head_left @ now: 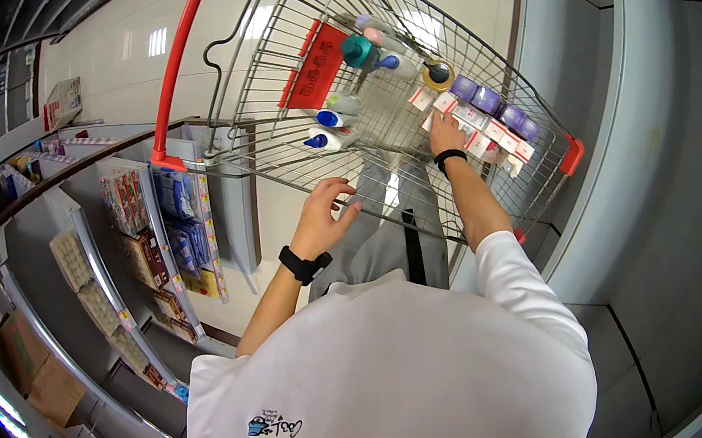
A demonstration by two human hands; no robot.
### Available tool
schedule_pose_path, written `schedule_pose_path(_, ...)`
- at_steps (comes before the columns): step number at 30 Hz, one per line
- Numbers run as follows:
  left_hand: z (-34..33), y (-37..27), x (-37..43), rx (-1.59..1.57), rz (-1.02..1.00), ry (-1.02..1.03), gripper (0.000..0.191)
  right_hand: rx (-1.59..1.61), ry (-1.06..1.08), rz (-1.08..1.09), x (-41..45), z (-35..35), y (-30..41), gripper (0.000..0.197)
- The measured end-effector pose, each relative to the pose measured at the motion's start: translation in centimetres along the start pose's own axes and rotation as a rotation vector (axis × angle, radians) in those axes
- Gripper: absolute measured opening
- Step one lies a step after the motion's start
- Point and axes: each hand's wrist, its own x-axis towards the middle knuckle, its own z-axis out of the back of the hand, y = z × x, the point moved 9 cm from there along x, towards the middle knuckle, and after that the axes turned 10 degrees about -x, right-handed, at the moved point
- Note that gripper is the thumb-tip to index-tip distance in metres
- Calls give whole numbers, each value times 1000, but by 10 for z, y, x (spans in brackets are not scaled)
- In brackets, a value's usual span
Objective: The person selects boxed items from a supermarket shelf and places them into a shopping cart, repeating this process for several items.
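A wire shopping cart (293, 180) stands before me. My right hand (446, 133) reaches into it, its fingers on small white-and-red boxes (472, 115); whether they grip one is hidden. Beside these sit several purple packages (485, 99) and a gold container with a dark lid (438, 74). My left hand (327, 214) is by the cart's near side, fingers apart and holding nothing. Farther in are a teal-topped bottle (358, 52) and a blue-topped bottle (396, 64). White bottles with blue caps (333, 137) lie nearer the red handle (176, 76).
Shelves with packaged goods (126, 202) and pale packs (95, 299) stand to my left. A grey shelf unit (604, 119) runs along my right, near the cart's red corner bumper (572, 155). A red sign (319, 67) bearing writing hangs on the cart.
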Motion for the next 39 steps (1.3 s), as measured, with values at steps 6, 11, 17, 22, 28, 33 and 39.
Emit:
schedule_pose_path(6, 17, 11, -15, 30, 9, -10, 26, 45, 16, -52, 0, -20, 9, 33)
schedule_pose_path(11, 33, 12, -27, -1, -32, -19, 25, 70, 54, -152, -9, -15, 3, 46)
schedule_pose_path(17, 45, 23, -32, -34, -178, 120, 29, 183, 121, -182, -59, 38, 7, 63)
schedule_pose_path(22, 64, 5, -32, 17, -373, 283, 28, 227, -140, -233, -142, 122, -15, 51)
schedule_pose_path(28, 46, 1, -38, -41, -415, 441, 30, 414, -465, -480, -309, 156, -66, 42)
schedule_pose_path(33, 1, 10, -41, -34, -465, 577, 24, 565, -558, -754, -434, 134, -67, 44)
schedule_pose_path(39, -94, -44, -91, 110, -606, 832, 26, 690, -731, -987, -581, 91, -88, 42)
